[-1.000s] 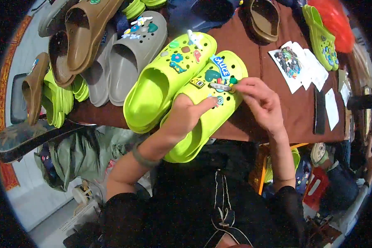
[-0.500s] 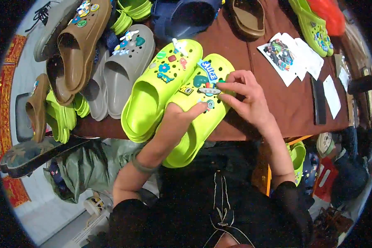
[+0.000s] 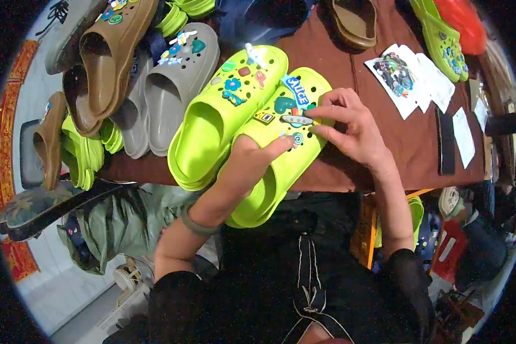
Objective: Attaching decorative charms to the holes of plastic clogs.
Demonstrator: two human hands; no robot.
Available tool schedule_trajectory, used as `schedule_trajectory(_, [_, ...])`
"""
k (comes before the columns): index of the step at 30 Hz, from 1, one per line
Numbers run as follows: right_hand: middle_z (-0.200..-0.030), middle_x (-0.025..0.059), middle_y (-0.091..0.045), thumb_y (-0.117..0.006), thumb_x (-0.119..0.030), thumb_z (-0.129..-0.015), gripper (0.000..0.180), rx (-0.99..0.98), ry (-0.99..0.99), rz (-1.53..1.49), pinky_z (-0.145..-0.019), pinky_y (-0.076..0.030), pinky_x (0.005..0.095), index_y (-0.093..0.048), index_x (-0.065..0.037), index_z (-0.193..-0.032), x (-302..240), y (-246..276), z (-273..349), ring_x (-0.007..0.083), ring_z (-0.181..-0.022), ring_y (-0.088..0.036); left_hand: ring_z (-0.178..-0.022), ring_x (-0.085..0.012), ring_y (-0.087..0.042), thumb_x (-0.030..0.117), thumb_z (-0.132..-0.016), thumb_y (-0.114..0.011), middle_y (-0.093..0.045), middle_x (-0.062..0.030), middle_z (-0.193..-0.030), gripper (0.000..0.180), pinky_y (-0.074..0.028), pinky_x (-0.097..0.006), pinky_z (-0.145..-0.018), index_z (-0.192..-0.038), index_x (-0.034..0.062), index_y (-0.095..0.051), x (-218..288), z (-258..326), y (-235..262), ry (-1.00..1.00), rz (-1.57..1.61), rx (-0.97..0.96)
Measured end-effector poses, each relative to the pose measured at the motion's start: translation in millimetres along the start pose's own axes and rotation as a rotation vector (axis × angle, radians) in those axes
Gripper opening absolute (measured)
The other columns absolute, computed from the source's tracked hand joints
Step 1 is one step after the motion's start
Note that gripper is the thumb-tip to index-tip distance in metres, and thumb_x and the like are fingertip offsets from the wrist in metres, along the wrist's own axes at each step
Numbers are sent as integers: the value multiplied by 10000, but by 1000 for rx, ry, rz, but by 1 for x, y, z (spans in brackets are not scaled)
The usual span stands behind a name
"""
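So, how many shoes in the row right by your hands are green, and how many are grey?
Lime green clogs: 2
Grey clogs: 2
Total: 4

Under my left hand [image 3: 249,163] lies a clog [image 3: 275,155], with its twin clog [image 3: 221,117] just left of it. My right hand [image 3: 350,129] rests on its toe. Paper cards [image 3: 418,80] lie right of that hand, more shoes [image 3: 126,86] far left.

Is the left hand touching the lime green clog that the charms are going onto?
Touching. The head view shows the left hand lying on the lime green clog, its fingers pressed on the top by the spiral charm.
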State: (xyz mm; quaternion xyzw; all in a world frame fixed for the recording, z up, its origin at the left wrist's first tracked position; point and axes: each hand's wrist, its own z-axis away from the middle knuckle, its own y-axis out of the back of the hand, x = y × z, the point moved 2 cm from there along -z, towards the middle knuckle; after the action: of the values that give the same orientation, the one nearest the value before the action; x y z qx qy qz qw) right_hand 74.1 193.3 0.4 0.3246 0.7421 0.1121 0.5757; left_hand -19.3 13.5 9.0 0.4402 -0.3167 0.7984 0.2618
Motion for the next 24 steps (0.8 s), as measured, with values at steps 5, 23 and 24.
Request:
schedule_trajectory(5, [-923,64,-556,-701,-44,-710,260,55,49,29,-813,-417,352,-702,-96,-965,-5,-7,2,240,-898,-513,-925,-154,-632,63,-833,-622,-649,-89,-1037,266,-509,-284,-788,-1077,-40,-605,3,1,0,-2,-28,5])
schedule_trajectory(23, [-979,121,-615,-612,-64,-873,122,236,33,19,-793,-477,290,-632,30,-948,10,9,-15,201,-893,-597,-861,-98,-630,133,-905,-600,-664,-43,-1015,275,-514,-261,-716,-1146,2,-597,-7,-3,0,-124,29,-157])
schedule_trajectory(24, [-943,98,-619,-603,-88,-891,133,201,-116,-123,-764,-478,273,-634,30,-944,13,9,-25,164,-854,-593,-844,-90,-627,157,-905,-611,-664,-41,-1009,285,-510,-257,-711,-1145,5,-597,-7,-4,0,-168,-9,-151])
